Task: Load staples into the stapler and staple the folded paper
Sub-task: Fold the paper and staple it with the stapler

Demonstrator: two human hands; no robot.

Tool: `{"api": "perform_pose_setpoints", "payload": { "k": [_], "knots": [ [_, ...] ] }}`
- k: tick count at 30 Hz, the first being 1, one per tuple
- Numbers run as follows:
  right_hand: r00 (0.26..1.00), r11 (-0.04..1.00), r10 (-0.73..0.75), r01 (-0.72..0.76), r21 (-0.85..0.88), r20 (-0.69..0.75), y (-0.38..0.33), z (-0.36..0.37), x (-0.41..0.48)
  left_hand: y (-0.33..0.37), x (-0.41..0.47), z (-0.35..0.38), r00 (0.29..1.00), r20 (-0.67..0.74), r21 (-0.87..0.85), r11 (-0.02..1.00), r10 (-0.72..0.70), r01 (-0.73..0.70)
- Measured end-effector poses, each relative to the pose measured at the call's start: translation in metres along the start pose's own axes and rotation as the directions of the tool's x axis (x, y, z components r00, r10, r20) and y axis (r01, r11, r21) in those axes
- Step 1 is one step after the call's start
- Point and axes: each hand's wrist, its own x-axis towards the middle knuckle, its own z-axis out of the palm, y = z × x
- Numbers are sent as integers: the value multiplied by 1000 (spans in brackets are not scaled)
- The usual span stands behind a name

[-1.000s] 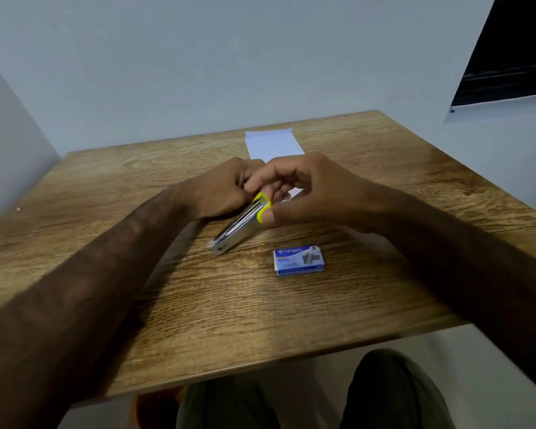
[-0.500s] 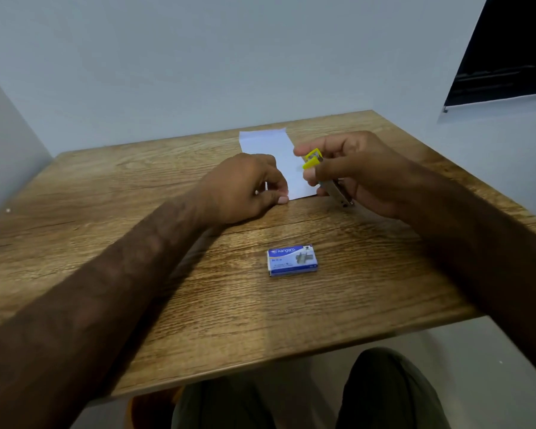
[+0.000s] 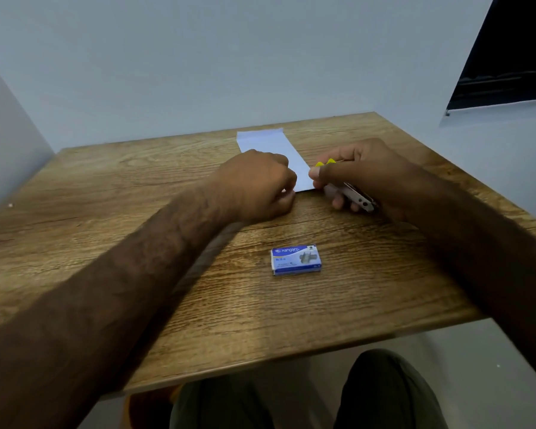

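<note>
1. Wooden table (image 3: 167, 305) against a plain wall; staple box (image 3: 296, 260) lies closed near its centre.
2. Left hand (image 3: 257, 188), curled, pins the folded paper (image 3: 276, 156) at its near corner.
3. Right hand (image 3: 362, 174) is wrapped around the stapler (image 3: 353, 193), just beside the paper's edge.
4. Risk: the paper may slide if the nose enters skewed, misplacing the staple.

The silver stapler (image 3: 350, 193) with yellow tip sits gripped in my right hand (image 3: 365, 178), touching the white folded paper (image 3: 276, 153) my left hand (image 3: 257, 187) pins; the blue staple box (image 3: 296, 260) lies nearer me.
</note>
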Motion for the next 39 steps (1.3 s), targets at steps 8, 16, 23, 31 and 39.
{"api": "perform_pose_setpoints", "payload": {
  "k": [8, 16, 23, 31, 39],
  "knots": [
    [999, 997, 41, -42, -67, -12, -1, -5, 4, 1, 2, 17, 981, -159, -62, 992, -115, 107],
    [988, 939, 151, -131, -318, 38, -10, -9, 21, 2, -1, 28, 943, -301, -124, 987, -139, 106],
    [976, 942, 209, -185, -280, 61, -21, -6, 30, -3, -3, 25, 892, -428, -58, 989, -145, 133],
    [902, 931, 358, -365, -15, 243, -30, 6, 38, -3, -4, 22, 869, -492, 44, 995, -57, 90],
    [846, 842, 350, -473, 261, 403, -27, 11, 40, -7, -6, 19, 874, -475, 257, 966, 100, 29]
  ]
}}
